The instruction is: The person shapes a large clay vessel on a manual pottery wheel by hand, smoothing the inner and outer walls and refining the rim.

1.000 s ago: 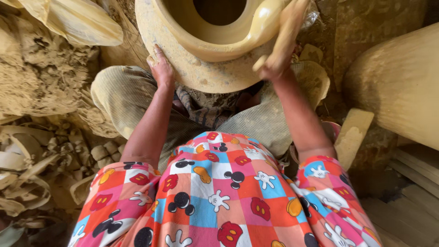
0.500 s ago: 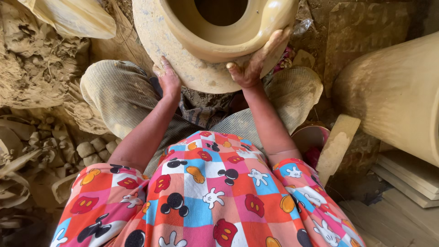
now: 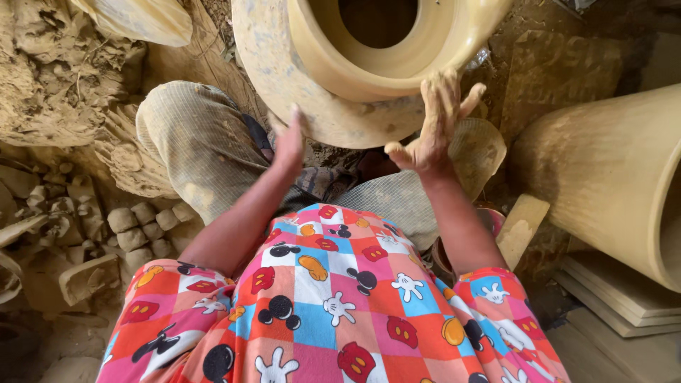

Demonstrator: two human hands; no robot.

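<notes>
A big unfired clay pot leans toward me between my knees, its wide mouth and dark inside facing up. My left hand rests flat against the pot's lower wall, fingers together. My right hand is spread with its fingers apart on the pot's right side just under the rim. Neither hand grips anything. My sleeves are a bright patchwork cartoon print, and my grey trousers show below the pot.
Another large clay vessel lies on its side at the right, above stacked flat slabs. A wooden paddle lies by my right knee. Lumps of clay and a rough mud heap fill the left.
Both hands slid lower along the pot's wall, the right one opening from the rim to a flat spread. The pot has tipped and come closer to me.
</notes>
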